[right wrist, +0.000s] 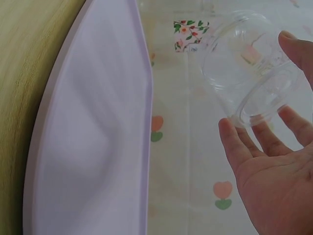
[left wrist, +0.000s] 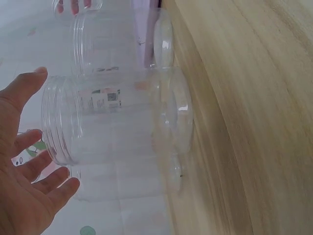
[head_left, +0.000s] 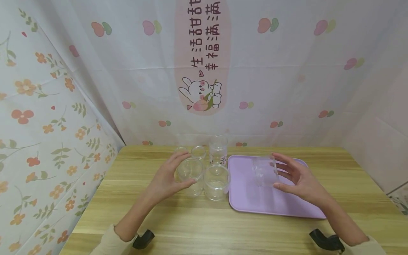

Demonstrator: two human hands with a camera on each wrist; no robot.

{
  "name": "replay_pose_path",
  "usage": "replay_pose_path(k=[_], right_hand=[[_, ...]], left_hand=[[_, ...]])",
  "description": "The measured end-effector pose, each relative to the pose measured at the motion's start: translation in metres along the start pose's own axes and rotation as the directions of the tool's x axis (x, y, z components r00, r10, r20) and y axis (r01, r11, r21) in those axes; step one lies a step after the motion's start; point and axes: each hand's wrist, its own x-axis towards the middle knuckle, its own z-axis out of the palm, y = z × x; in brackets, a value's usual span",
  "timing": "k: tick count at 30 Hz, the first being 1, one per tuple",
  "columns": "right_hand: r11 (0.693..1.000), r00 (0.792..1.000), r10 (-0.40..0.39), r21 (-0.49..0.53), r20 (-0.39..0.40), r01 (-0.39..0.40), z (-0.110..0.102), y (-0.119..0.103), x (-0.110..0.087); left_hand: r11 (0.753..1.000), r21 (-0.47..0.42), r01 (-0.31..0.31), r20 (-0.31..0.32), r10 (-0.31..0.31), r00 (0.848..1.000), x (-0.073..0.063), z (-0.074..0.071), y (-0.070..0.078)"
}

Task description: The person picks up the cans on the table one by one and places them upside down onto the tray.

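My right hand (head_left: pixel 299 180) holds a clear plastic jar (head_left: pixel 264 171) on its side above the lilac tray (head_left: pixel 250 203). In the right wrist view the thumb and fingertips grip this jar (right wrist: pixel 244 63) at one end. My left hand (head_left: pixel 167 177) is spread beside the rim of another clear jar (head_left: pixel 192 189), thumb in front and fingers behind. The left wrist view shows that jar (left wrist: pixel 122 132) upright on the table, with the fingers beside its rim; firm contact cannot be made out. A similar clear jar (head_left: pixel 216 189) stands upright just right of it.
Behind the front jars stand a taller clear jar with a printed pattern (head_left: pixel 218 147) and two narrower clear containers, one of them (head_left: pixel 198 153) partly hidden. Everything sits on a wooden table (head_left: pixel 191 230). A patterned curtain (head_left: pixel 143 88) hangs along the back edge.
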Motion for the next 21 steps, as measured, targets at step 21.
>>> replay_pose_path(k=[21], right_hand=[[1.0,1.0,0.015,-0.007,0.0,-0.015,-0.0017,0.0014,-0.0025]], left_hand=[[0.999,0.008,-0.032,0.018,0.032,0.999,0.0009,0.0077,0.0032]])
